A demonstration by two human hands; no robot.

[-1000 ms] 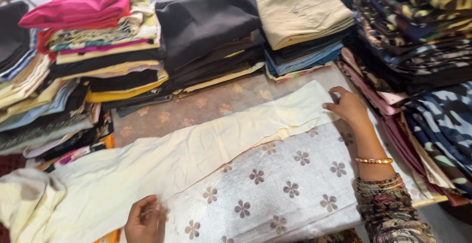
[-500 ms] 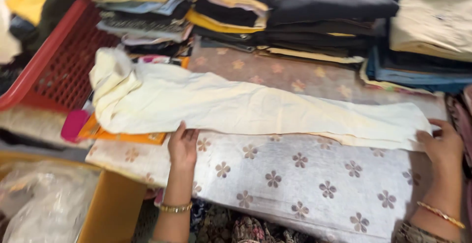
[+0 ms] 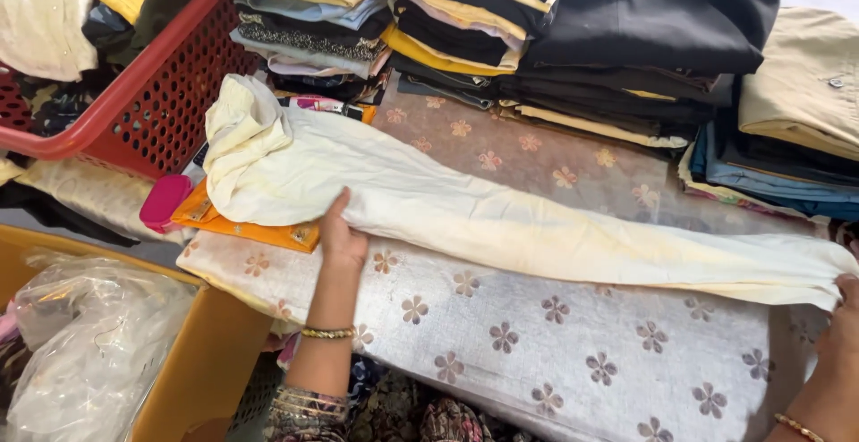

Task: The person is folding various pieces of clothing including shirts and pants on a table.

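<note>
The long garment (image 3: 501,218) is pale cream, lying on silver-grey cloth (image 3: 573,352) patterned with brown flowers. At far left the basket (image 3: 152,93) is red; the near-left bin (image 3: 206,352) is yellow.

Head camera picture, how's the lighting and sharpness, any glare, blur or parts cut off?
Head view: soft, even light with only faint shadows under the cream cloth; slight glare on the clear plastic bag; the left hand and the flower-patterned cloth are sharp; the right hand is cut off at the frame edge; the folded stacks run out of the top.
</note>
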